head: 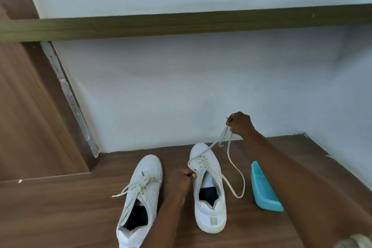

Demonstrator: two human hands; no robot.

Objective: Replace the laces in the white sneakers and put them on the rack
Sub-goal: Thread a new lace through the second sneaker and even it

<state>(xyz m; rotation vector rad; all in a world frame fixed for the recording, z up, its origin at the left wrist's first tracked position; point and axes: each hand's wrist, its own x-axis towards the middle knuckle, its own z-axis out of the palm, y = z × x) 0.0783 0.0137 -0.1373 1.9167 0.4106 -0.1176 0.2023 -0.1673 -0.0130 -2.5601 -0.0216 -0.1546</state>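
Observation:
Two white sneakers stand side by side on the wooden floor, toes toward the wall. The left sneaker (141, 193) has loose cream laces spread over its tongue. The right sneaker (209, 189) is partly laced. My right hand (240, 124) is raised above and beyond its toe, shut on its lace (231, 159), which runs up from the eyelets and hangs in a long loop to the right. My left hand (181, 182) rests between the shoes, fingers pinched at the right sneaker's left edge near the eyelets.
A turquoise plastic tray (263, 189) lies on the floor right of the right sneaker. A pale wall (181, 96) rises just beyond the toes, with a wooden shelf board (181, 24) across it higher up. A wooden panel (30, 117) stands at the left.

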